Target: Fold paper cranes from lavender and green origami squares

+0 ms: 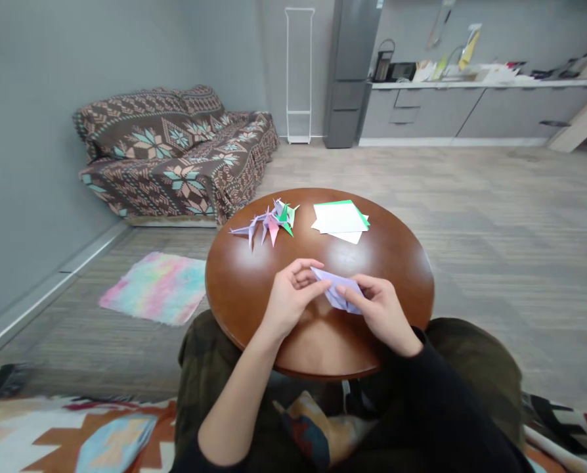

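A folded piece of lavender origami paper (pixel 340 299) is held between my two hands, just above the near half of the round table. My left hand (pixel 296 289) pinches its left corner between thumb and fingers. On the other side, my right hand (pixel 375 302) grips the right part, its thumb lying across the front of the paper. Farther back on the left of the table, several folded paper cranes (pixel 274 222) in lavender, pink and green sit clustered together. A stack of white and green paper sheets (pixel 340 218) lies at the back right.
The brown round table (pixel 402 263) stands close to my knees. Beyond it are a sofa with a patterned cover (pixel 185 151), a pastel rug (pixel 155 286) on the floor, a grey fridge (pixel 350 72) and a kitchen counter (pixel 485 84) with various items.
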`<state>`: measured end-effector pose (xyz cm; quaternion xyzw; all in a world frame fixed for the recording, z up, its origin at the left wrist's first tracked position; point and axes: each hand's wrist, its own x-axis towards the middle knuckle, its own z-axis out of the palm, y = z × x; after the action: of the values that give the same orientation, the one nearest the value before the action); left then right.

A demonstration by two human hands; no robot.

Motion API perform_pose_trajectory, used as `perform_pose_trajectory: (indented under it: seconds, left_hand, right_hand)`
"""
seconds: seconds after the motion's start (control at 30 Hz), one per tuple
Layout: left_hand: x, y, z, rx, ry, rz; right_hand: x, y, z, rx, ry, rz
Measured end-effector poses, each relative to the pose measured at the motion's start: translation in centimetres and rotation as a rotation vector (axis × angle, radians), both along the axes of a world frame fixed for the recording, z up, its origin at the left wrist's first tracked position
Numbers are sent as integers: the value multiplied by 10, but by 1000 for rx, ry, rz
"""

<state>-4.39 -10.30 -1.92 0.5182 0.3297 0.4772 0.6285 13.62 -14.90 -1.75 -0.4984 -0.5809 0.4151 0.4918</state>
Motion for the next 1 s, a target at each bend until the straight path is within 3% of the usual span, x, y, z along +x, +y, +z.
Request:
perform_pose_trajectory:
  seconds: [0.17, 0.4, 1.0]
  left_hand:
    - [3, 2, -7, -44, -60, -59]
    - [3, 1, -5, 3, -50, -4]
    - [1, -1, 1, -234, -315, 36]
  right_hand:
    - [-4, -4, 4, 23, -8, -28]
    - [-2, -8, 8, -35, -170, 76]
    - [-1, -9, 5, -18, -195, 53]
